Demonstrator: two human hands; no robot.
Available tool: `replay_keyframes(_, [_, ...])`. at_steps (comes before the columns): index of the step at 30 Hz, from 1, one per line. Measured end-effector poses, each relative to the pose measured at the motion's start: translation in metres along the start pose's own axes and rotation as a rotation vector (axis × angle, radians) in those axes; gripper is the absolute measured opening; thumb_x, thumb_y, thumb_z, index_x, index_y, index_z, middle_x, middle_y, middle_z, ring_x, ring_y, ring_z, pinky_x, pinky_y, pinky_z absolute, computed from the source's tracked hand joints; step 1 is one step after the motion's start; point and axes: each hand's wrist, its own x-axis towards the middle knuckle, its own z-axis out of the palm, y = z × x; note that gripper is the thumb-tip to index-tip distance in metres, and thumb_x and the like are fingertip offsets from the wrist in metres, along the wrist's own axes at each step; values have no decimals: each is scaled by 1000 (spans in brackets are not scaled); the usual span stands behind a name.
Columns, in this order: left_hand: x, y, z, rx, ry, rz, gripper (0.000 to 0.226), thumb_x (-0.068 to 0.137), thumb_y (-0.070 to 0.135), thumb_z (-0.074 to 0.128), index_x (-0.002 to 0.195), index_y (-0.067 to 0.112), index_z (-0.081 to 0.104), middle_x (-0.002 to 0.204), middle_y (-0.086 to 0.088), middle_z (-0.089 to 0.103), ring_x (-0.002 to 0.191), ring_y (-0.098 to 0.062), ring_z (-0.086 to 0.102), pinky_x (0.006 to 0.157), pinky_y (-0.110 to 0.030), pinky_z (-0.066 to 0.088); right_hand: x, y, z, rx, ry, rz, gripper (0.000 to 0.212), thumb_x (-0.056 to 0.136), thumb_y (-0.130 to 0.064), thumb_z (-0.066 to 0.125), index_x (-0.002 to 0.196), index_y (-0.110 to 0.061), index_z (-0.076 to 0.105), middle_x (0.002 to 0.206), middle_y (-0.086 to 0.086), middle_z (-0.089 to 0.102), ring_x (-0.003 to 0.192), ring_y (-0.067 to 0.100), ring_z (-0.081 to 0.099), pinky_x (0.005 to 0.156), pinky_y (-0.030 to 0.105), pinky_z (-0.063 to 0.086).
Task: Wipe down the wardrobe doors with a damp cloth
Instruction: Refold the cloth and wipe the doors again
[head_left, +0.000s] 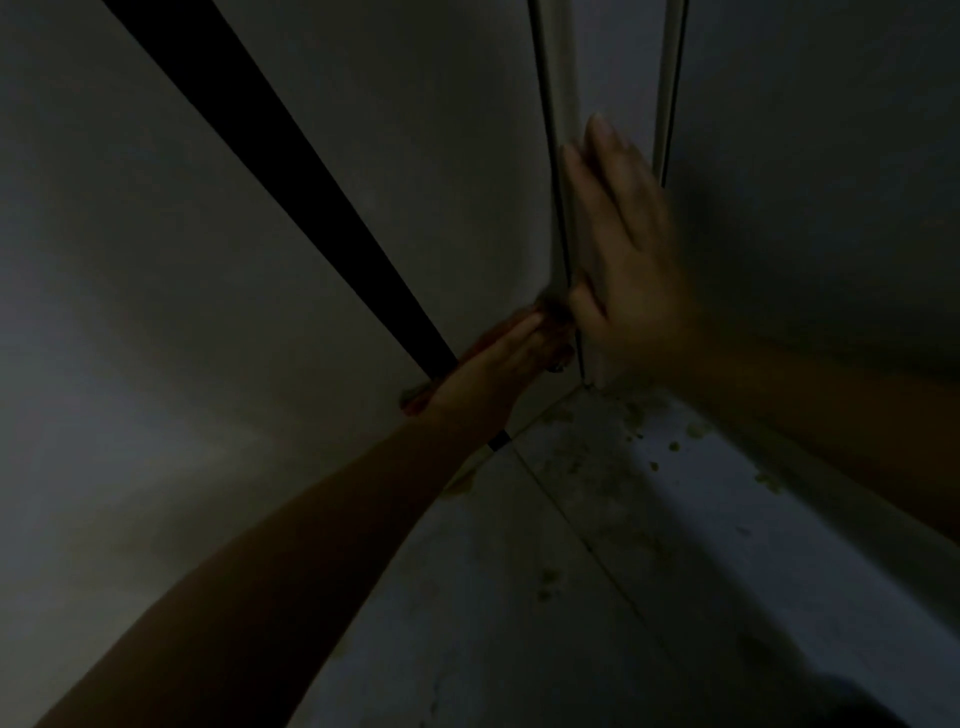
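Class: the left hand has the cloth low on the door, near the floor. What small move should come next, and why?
Probably slide the cloth upward along the door: the left hand presses it near the bottom corner, with unwiped-looking panel above, while the right hand braces the edge.

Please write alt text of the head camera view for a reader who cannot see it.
In dim light, the left hand presses a reddish cloth against the bottom of a pale wardrobe door. The right hand lies flat, fingers straight, on the neighbouring panel above a stained floor.

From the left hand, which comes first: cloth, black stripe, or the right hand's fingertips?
1. Cloth: under the left hand, low on the door.
2. Black stripe: just left, passing behind the wrist.
3. Right hand's fingertips: higher up, by the door edge.
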Motion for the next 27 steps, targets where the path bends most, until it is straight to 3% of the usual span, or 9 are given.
replay_keyframes(5, [-14,4,8,-34,-17,27,70,101,36,19,142,0,-25,158,-9,-14,146,-27,-2,107,-47,-15,2,1,-6,-31,-64,-7,78,71,2,58,142,11,28,150,31,19,141,36,12,119,33,6])
replay_keyframes(11, [-33,22,23,-4,-75,178,68,102,32,16,135,-4,-30,157,-14,-17,145,-31,-7,98,-54,-21,2,0,-4,-61,-61,-7,77,73,3,58,142,11,27,149,33,19,140,35,11,119,30,3])
replay_keyframes(15, [-24,25,21,-37,-144,295,67,103,36,19,143,4,-23,157,-9,-17,145,-29,-4,92,-63,-16,2,2,-5,-88,-72,-24,77,74,1,59,143,11,26,149,34,18,141,39,12,119,35,4])
replay_keyframes(20, [-11,47,31,-49,-131,242,72,104,34,23,136,-5,-29,156,-9,-20,145,-27,-3,106,-47,-15,3,1,-3,-88,-58,-37,74,74,2,58,140,14,28,147,37,22,139,37,13,118,30,1])
replay_keyframes(24, [0,56,24,-27,-99,229,69,104,35,21,142,-3,-23,157,-11,-18,145,-29,-4,102,-47,-19,3,3,0,-105,-42,-17,73,75,3,58,141,13,29,147,36,23,138,35,11,118,28,1])
replay_keyframes(27, [15,67,21,-83,-64,172,66,104,30,20,141,0,-26,158,-12,-15,145,-27,-2,111,-42,-10,3,4,1,-111,-45,-15,72,74,2,57,140,13,30,146,37,23,137,37,12,118,31,4])
